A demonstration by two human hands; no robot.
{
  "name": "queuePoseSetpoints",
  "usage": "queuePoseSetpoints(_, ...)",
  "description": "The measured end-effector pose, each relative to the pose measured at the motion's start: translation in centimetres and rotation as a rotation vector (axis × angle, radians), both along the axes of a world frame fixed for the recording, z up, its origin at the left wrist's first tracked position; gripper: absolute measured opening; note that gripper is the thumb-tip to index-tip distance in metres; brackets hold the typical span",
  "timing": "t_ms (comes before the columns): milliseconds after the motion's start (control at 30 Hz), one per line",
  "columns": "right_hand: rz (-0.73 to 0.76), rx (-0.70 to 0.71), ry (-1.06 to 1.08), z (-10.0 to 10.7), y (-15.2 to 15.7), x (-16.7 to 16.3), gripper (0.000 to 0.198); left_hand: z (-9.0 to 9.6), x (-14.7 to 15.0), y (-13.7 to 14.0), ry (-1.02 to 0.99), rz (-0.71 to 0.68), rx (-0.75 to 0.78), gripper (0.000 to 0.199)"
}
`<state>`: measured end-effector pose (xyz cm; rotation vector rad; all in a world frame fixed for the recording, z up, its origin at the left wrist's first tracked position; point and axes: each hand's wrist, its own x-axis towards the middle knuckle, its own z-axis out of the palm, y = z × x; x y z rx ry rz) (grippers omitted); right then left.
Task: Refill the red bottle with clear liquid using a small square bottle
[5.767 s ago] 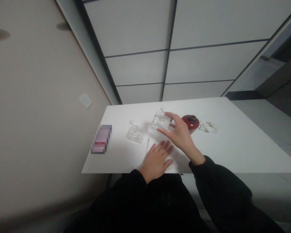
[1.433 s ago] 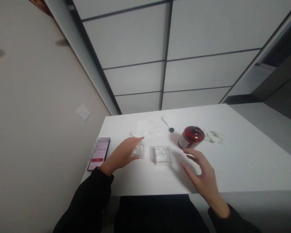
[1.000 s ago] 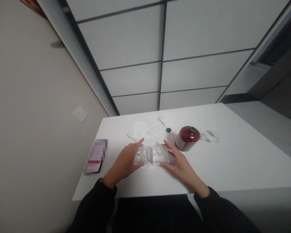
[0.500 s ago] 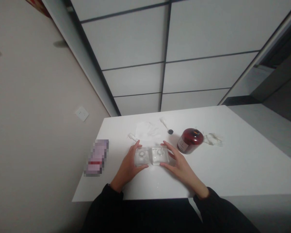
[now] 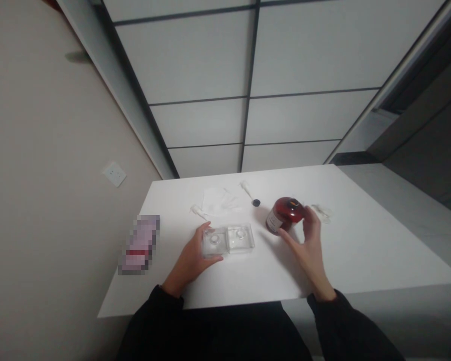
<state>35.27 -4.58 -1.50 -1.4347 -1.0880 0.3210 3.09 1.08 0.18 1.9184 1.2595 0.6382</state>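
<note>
My left hand (image 5: 193, 252) curls round the left side of a clear square container (image 5: 215, 249), thumb in front and fingers behind. Against it on the right sits a second clear container (image 5: 241, 244); each has a small round shape in its middle. To the right, my right hand (image 5: 307, 238) grips a dark red-brown bottle (image 5: 285, 212) with a white label, its thumb at the front and fingers on the right side. The bottle's neck opening faces up, and it stands on the table or very close to it; I cannot tell which.
Behind the containers a white tissue (image 5: 220, 201) lies on the white table (image 5: 368, 250), with a crumpled white strip (image 5: 198, 211) beside it. A dark round cap (image 5: 256, 202) with a pale stem lies farther back. A blurred pink item (image 5: 141, 243) is at left, crumpled clear plastic (image 5: 322, 213) at right.
My right hand has let go of the right container and moved right onto the bottle. My left hand stays at the left container. The whole view has shifted slightly.
</note>
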Motion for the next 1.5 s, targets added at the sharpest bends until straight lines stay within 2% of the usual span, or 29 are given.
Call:
queuePoseSetpoints(33,0.068,-0.060,0.030,0.0,0.8,0.6,0.091,0.1,0.0,-0.1,0.004,0.011,-0.003,0.090)
queuePoseSetpoints(100,0.138,-0.138,0.074,0.2,2.1,1.4,0.090,0.1,0.0,-0.5,0.003,0.034,-0.007,0.086)
queuePoseSetpoints(200,0.142,-0.170,0.102,0.8,2.4,1.5,0.081,0.0,-0.1,-1.5,-0.024,0.064,-0.006,0.086)
queuePoseSetpoints(400,0.131,-0.072,0.041,2.2,-1.4,1.1,0.077,-0.6,-0.2,-4.8,-0.093,0.082,0.050,0.091)
queuePoseSetpoints(600,0.213,-0.042,-0.083,3.2,-5.3,1.2,0.071,-1.0,1.0,-7.6,-0.140,0.126,-0.059,0.087)
queuePoseSetpoints(767,0.270,-0.060,-0.194,2.7,-6.5,0.9,0.071,-0.4,1.3,-7.8,-0.101,0.096,-0.022,0.082)
queuePoseSetpoints(1133,0.315,-0.061,-0.218,1.7,-7.1,0.2,0.074,-0.6,1.1,-7.8,-0.109,0.115,0.011,0.082)
queuePoseSetpoints(1400,0.288,-0.153,0.122,0.6,-6.9,-0.5,0.079,-0.9,1.2,-7.8,-0.091,0.112,-0.031,0.088)
queuePoseSetpoints(1500,0.316,-0.160,0.166,0.3,-6.8,-1.1,0.083,-1.1,0.9,-7.8,-0.110,0.111,-0.016,0.088)
